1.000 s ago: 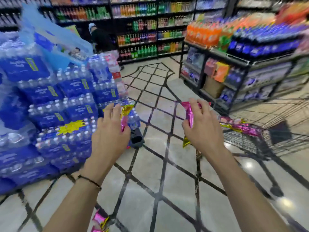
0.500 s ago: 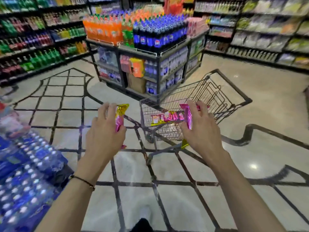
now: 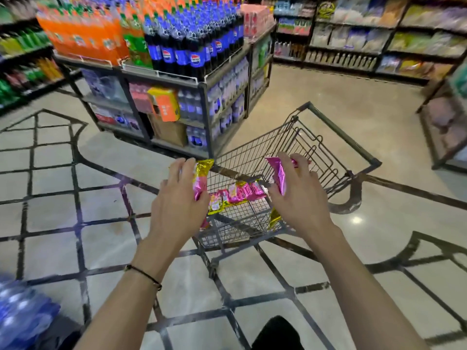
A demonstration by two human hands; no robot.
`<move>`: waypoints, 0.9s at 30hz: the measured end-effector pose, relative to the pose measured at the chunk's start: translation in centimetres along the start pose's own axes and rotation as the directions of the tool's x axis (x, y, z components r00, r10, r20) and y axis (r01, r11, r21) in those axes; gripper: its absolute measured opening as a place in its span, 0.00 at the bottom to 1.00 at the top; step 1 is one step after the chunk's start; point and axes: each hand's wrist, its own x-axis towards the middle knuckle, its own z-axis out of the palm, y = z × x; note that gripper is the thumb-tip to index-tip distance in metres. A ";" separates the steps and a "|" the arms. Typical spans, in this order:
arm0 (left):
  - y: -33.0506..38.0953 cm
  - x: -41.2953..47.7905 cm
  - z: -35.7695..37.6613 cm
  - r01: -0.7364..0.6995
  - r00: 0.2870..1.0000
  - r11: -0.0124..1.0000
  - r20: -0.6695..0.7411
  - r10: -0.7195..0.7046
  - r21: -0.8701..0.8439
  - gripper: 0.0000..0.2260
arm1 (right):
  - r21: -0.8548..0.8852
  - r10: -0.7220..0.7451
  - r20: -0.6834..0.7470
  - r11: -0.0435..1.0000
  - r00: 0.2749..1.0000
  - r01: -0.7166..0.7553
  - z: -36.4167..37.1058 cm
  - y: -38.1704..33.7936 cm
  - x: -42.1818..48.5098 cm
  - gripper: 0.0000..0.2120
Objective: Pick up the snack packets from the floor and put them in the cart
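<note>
Bright, even store light from overhead, no hard shadows. One small glare spot on the glossy floor (image 3: pixel 356 220) right of the cart (image 3: pixel 252 157), with soft sheen over the other tiles. Foil on the left packet (image 3: pixel 201 180) and right packet (image 3: pixel 276 173) catches light, and the gold ends glint. Left hand (image 3: pixel 177 208), right hand (image 3: pixel 300 200) and the cart wire are fairly sharp. Heavy motion blur at the left: side shelves (image 3: pixel 22 59) smeared, water packs (image 3: pixel 22 314) at the floor's near-left corner a blue smudge. Far shelves (image 3: pixel 379 39) soft, labels unreadable. Fisheye bend: floor lines and shelf edges curve toward the frame edges. Dark shape (image 3: pixel 278 332) at the bottom, probably a shoe, underexposed.
</note>
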 end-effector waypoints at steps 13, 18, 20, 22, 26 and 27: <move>0.4 20.5 16.8 0.228 0.970 0.974 0.088 -0.226 -0.004 0.27 | -0.018 -0.060 0.283 0.998 0.957 0.068 13.2 10.4 24.3 0.31; 0.0 26.2 22.7 0.289 0.948 0.957 0.136 -0.286 -0.003 0.27 | -0.004 -0.114 0.380 0.992 0.918 0.125 18.5 13.1 31.5 0.32; -0.8 27.6 25.1 0.318 0.936 0.948 0.158 -0.315 0.009 0.27 | 0.001 -0.111 0.431 0.992 0.896 0.123 20.9 14.3 33.2 0.32; -1.9 28.5 27.9 0.356 0.914 0.934 0.194 -0.355 0.031 0.28 | -0.009 -0.094 0.479 0.994 0.873 0.112 23.5 15.8 34.2 0.33; -4.6 28.2 34.3 0.409 0.869 0.912 0.290 -0.401 0.034 0.29 | -0.060 -0.046 0.602 0.993 0.797 0.103 29.7 18.9 34.2 0.34; -5.3 27.7 36.2 0.438 0.843 0.898 0.325 -0.427 0.043 0.29 | -0.074 -0.036 0.639 0.991 0.769 0.107 31.5 19.7 34.0 0.34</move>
